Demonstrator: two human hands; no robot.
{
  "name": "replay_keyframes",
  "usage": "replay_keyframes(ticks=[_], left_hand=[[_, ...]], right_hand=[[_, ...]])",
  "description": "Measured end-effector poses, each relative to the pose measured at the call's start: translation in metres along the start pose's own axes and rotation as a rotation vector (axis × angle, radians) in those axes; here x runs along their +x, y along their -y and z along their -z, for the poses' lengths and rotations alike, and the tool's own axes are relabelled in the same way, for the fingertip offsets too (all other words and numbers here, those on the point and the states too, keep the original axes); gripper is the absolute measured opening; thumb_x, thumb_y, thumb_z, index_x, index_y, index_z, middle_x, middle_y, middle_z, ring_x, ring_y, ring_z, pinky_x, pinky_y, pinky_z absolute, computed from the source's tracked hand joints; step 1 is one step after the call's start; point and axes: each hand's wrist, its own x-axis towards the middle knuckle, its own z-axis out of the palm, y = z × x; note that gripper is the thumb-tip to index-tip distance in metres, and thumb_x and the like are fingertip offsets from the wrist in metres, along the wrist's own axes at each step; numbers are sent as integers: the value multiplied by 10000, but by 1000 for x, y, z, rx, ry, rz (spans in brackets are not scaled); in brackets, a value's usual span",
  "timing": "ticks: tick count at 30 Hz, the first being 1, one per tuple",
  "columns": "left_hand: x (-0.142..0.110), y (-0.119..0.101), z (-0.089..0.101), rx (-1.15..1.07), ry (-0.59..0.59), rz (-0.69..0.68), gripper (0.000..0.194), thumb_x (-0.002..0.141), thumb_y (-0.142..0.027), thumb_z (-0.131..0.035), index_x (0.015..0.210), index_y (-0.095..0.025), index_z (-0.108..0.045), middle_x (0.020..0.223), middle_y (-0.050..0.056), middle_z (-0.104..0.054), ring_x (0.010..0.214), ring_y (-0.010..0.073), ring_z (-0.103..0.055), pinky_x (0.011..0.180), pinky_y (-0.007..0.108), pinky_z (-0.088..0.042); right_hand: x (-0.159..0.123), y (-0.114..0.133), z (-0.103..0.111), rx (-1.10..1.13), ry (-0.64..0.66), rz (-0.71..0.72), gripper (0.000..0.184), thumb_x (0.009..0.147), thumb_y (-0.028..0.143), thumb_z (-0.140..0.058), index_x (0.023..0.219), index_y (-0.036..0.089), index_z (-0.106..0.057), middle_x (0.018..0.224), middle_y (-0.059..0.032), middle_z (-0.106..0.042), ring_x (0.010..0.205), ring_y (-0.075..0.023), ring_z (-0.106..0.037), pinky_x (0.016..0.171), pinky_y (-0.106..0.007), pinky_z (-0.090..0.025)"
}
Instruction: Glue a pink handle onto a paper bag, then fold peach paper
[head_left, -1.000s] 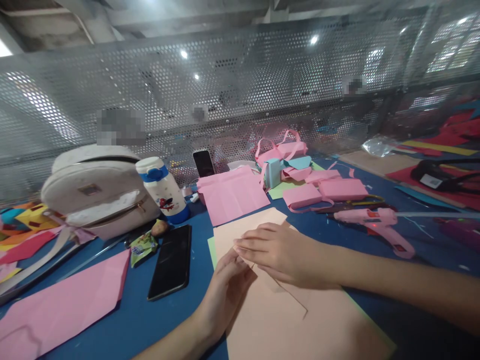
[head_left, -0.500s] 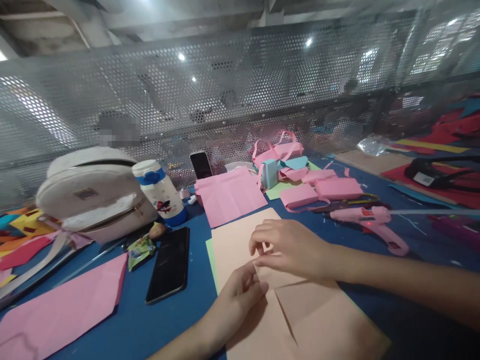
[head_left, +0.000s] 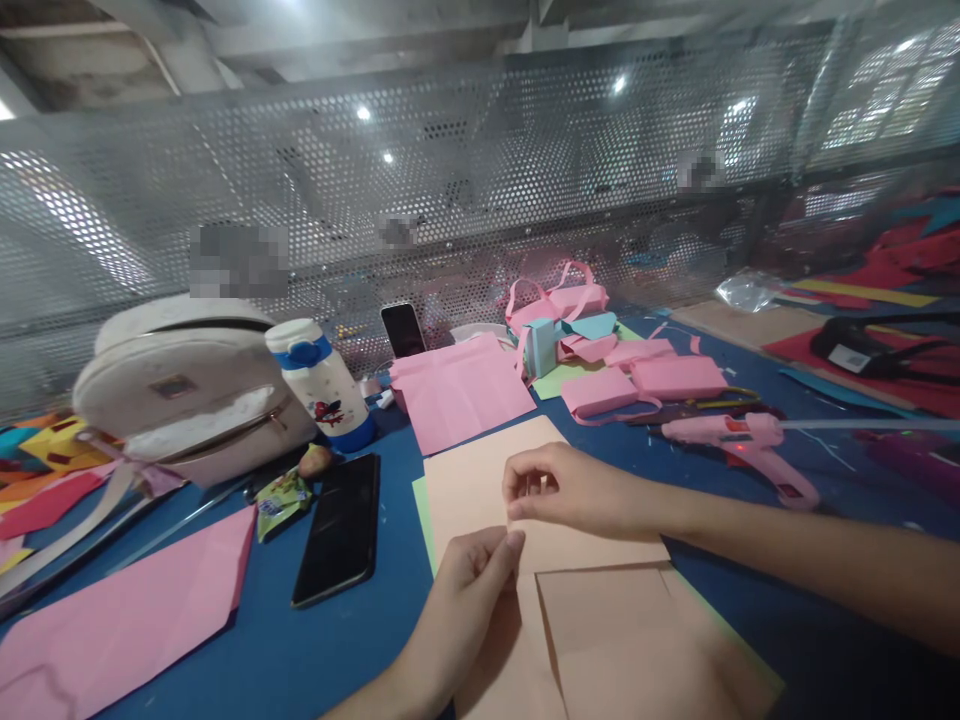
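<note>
Peach-coloured paper [head_left: 615, 630] lies in front of me with creases and a folded flap across its middle. A light green sheet [head_left: 424, 515] shows at its edges underneath. My left hand [head_left: 476, 590] is closed, thumb against fingers, on the left corner of the flap. Just above it, my right hand [head_left: 574, 490] pinches the same flap near that corner with curled fingers. The two hands nearly touch each other. Part of the flap's upper edge is hidden behind the right hand.
A pink glue gun [head_left: 750, 445] lies on the right, its red light lit. Pink paper boxes [head_left: 679, 377] and a pink sheet [head_left: 465, 390] lie beyond. To the left are a black phone [head_left: 337, 530], a bottle [head_left: 322, 390], a white backpack [head_left: 187, 380] and another pink sheet [head_left: 135, 620].
The flap's lower edge now lies straighter across the paper. My left hand has shifted slightly right and its thumb has moved up to the corner; my right hand's fingers have curled in.
</note>
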Motion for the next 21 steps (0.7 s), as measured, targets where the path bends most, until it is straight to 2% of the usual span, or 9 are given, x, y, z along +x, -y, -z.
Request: replay_keyframes(ticks=[4,7,12,16,21], left_hand=[[1,-2,6,189,60,-5,543,857,-636,-523,565,-186,-437,580,-32,-339,567,116,-302,557,239,-283],[4,-6,13,307,76,-10,526,873,-615,-504,582,-183,-429,597,-34,-313,580,116,-281,548,247,-236],[10,-8,25,395,2,-28,549,854,-633,-510,551,-195,-374,552,-48,-281,544,106,-237,515,253,-181],[11,-8,26,417,-50,-33,571,831,-649,-520,525,-208,-328,520,-53,-263,518,102,-226,494,248,-166],[12,-16,26,402,-90,-41,538,817,-622,-536,526,-191,-400,546,-46,-282,540,106,-237,500,233,-198]], right_hand=[[-1,-1,-2,41,16,10,99,788,137,-642,707,159,-589,654,49,-555,625,-92,-463,569,-207,-339],[1,-4,-3,39,-22,55,106,796,143,-638,708,162,-583,693,44,-584,645,-93,-478,595,-209,-352],[7,-17,0,68,12,19,112,793,267,-695,801,157,-672,790,-5,-668,714,-128,-545,637,-233,-382],[9,-24,0,111,21,-49,160,768,304,-711,787,147,-690,741,-11,-668,679,-132,-554,611,-232,-384],[8,-25,-1,196,20,-106,177,768,322,-695,756,148,-669,744,-3,-664,663,-120,-567,589,-211,-402]])
